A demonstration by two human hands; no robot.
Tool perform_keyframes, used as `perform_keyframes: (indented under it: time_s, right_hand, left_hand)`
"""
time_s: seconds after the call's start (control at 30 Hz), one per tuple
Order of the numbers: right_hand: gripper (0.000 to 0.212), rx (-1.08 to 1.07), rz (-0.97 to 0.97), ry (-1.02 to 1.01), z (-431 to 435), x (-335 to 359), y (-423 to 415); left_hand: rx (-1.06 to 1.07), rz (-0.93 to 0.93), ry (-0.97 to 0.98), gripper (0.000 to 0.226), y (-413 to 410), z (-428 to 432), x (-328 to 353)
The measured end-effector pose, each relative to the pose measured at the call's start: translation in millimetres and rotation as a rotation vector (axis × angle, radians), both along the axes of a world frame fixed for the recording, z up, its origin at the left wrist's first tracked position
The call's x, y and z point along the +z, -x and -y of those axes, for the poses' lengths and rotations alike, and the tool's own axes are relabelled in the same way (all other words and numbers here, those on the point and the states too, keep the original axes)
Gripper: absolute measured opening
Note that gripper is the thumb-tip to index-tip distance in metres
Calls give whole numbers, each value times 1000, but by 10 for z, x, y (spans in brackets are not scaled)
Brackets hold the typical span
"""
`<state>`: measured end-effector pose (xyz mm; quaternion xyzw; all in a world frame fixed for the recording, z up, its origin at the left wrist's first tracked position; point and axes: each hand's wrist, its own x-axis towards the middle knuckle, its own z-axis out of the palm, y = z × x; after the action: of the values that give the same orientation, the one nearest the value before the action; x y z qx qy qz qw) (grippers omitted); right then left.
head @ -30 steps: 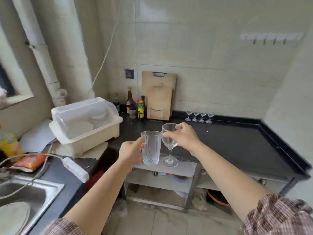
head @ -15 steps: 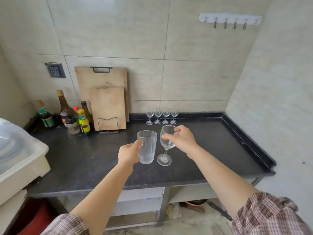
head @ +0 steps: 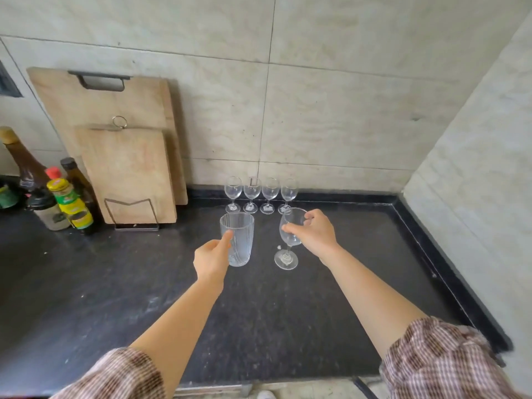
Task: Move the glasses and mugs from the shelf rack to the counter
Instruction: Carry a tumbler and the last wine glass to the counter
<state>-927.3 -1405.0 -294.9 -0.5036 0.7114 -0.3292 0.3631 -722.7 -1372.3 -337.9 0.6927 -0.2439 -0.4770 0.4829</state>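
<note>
My left hand grips a clear ribbed glass mug from its left side, upright over the black counter. My right hand holds a wine glass by the bowl, fingers curled round the rim; the stem leans slightly and its foot is at or just above the counter. Behind them several small wine glasses stand in a row against the back wall. The shelf rack is out of sight.
Two wooden cutting boards lean on the wall at the back left, the front one in a wire stand. Sauce bottles cluster at the far left. A raised black lip borders the counter on the right, by the side wall.
The view swung from the low shelf up over the counter. Both hands carried the mug and the wine glass forward, toward the row of small glasses.
</note>
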Motion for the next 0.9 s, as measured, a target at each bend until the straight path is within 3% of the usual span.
perform_keyframes:
  time_s: [0.37, 0.67, 0.8, 0.9]
  right_hand:
    - [70, -43, -64, -37, 1550, -613, 783]
    - [66, -77, -73, -34, 2342, -856, 942]
    - [54, -86, -98, -36, 2530, -931, 954]
    - [59, -96, -91, -40, 2629, -942, 985]
  left_hand:
    - [290, -81, -63, 23, 349, 1218, -632]
    - [458, -67, -4, 23, 315, 1558, -915]
    - [486, -60, 6, 17, 322, 1628, -981]
    - [491, -55, 18, 16, 327, 1657, -1015]
